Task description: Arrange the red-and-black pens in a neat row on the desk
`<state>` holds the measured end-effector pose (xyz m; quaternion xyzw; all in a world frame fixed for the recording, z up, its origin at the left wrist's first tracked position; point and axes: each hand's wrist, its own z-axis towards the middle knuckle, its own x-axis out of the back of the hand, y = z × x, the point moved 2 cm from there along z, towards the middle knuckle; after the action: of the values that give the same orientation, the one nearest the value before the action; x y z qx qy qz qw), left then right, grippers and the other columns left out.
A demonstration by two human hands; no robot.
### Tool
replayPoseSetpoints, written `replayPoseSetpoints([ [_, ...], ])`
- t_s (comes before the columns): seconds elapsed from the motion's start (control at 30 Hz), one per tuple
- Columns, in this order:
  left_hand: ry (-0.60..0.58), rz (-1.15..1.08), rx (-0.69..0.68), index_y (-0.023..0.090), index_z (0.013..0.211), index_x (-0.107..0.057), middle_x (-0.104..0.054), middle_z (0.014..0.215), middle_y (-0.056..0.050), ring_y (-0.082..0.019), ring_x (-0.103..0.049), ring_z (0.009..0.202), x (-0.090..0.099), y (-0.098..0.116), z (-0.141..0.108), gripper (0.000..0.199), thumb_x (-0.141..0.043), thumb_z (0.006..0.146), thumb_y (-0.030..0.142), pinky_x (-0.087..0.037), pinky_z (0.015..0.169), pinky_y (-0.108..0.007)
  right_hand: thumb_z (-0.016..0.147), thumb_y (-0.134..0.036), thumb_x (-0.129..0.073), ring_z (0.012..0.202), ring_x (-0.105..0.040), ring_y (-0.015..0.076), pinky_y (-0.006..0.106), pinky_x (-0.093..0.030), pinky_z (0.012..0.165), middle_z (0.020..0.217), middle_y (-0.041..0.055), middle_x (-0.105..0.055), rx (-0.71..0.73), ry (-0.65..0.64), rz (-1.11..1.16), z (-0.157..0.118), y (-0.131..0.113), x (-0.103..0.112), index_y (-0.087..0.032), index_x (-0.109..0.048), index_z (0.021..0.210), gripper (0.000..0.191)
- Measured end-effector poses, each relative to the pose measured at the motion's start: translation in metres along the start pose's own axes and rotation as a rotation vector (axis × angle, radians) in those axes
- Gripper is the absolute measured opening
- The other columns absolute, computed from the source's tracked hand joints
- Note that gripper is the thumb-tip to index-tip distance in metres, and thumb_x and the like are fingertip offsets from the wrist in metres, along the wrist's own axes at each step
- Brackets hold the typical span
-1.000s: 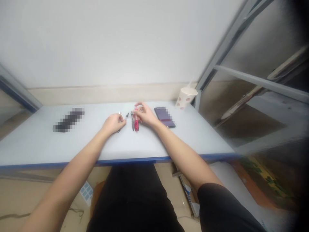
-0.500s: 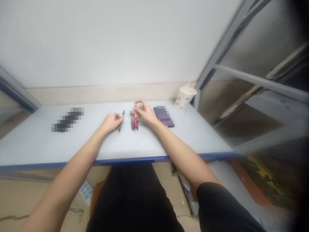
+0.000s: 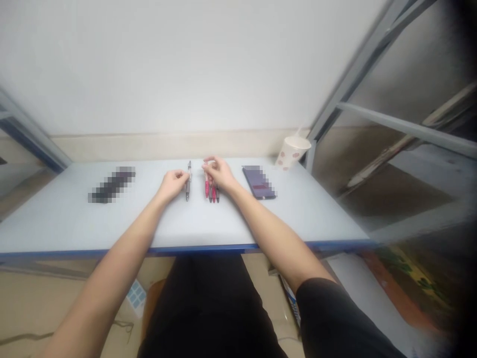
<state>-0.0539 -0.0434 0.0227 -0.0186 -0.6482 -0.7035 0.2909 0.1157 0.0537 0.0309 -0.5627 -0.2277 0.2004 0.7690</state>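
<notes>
On the light table, my left hand (image 3: 173, 184) is closed, its thumb and fingertips pinched at the side of a grey pen (image 3: 188, 190). That pen lies roughly upright in the view, tip toward me. To its right, my right hand (image 3: 222, 175) has its thumb and forefinger bent together at the upper part of a red pen (image 3: 206, 190). Its other fingers cover the upper ends of several more pens, red (image 3: 213, 195) and dark (image 3: 218, 195), lying side by side. Their lower ends point toward me.
Right of my right hand lies a dark phone-like slab (image 3: 258, 183), partly pixelated. A paper cup (image 3: 292, 151) with a straw stands at the back right corner. A pixelated dark object (image 3: 112, 185) lies on the left. Metal frame posts (image 3: 346, 74) rise beside the table (image 3: 316, 209).
The red pen, earlier over dark pens, now lies left of a fanned row with another red pen showing. By my left hand one grey pen shows instead of two. The view has shifted slightly.
</notes>
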Motion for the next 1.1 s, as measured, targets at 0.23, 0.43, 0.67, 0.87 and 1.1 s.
replayPoseSetpoints([
  [0.23, -0.104, -0.356, 0.094, 0.016, 0.075, -0.061, -0.064, 0.065, -0.002, -0.009, -0.047, 0.048, -0.002, 0.007, 0.000, 0.010, -0.067, 0.076, 0.024, -0.037, 0.049, -0.023, 0.092, -0.029, -0.062, 0.047, -0.048, 0.0110, 0.020, -0.040, 0.044, 0.058, -0.0078, -0.052, -0.012, -0.040, 0.000, -0.005, 0.007, 0.000, -0.021, -0.052, 0.109, 0.021],
  [0.43, -0.090, -0.437, 0.125, 0.009, 0.142, -0.043, -0.073, 0.074, -0.003, -0.010, -0.055, 0.049, 0.001, 0.011, -0.002, 0.078, -0.074, 0.071, 0.017, -0.042, 0.051, -0.022, 0.093, -0.027, -0.061, 0.046, -0.050, 0.0102, 0.019, -0.041, 0.044, 0.061, -0.0083, -0.053, -0.062, -0.065, 0.032, -0.008, 0.001, -0.005, -0.022, -0.049, 0.109, 0.020],
  [0.67, -0.198, -0.430, 0.106, 0.012, 0.164, -0.011, -0.074, 0.074, -0.001, -0.011, -0.059, 0.046, -0.002, 0.016, -0.008, 0.106, -0.072, 0.077, 0.014, -0.052, 0.053, -0.025, 0.094, -0.025, -0.062, 0.047, -0.055, 0.0119, 0.021, -0.045, 0.047, 0.061, -0.0086, -0.055, -0.029, -0.040, 0.014, -0.009, 0.000, -0.004, -0.022, -0.049, 0.115, 0.025],
  [0.87, -0.232, -0.412, 0.109, 0.014, 0.163, -0.016, -0.075, 0.075, -0.002, -0.013, -0.063, 0.047, -0.003, 0.013, -0.007, 0.102, -0.072, 0.077, 0.013, -0.055, 0.053, -0.026, 0.094, -0.027, -0.062, 0.045, -0.054, 0.0104, 0.020, -0.048, 0.046, 0.061, -0.0096, -0.053, -0.013, -0.038, 0.073, -0.007, 0.003, -0.006, -0.023, -0.048, 0.106, 0.018],
  [1.1, -0.235, -0.422, 0.103, 0.018, 0.160, -0.023, -0.072, 0.079, 0.002, -0.012, -0.063, 0.047, -0.002, 0.008, -0.005, 0.100, -0.071, 0.073, 0.011, -0.055, 0.050, -0.025, 0.095, -0.027, -0.064, 0.044, -0.056, 0.0111, 0.020, -0.047, 0.044, 0.060, -0.0103, -0.055, -0.001, -0.080, 0.027, -0.006, 0.008, -0.007, -0.023, -0.049, 0.119, 0.028],
])
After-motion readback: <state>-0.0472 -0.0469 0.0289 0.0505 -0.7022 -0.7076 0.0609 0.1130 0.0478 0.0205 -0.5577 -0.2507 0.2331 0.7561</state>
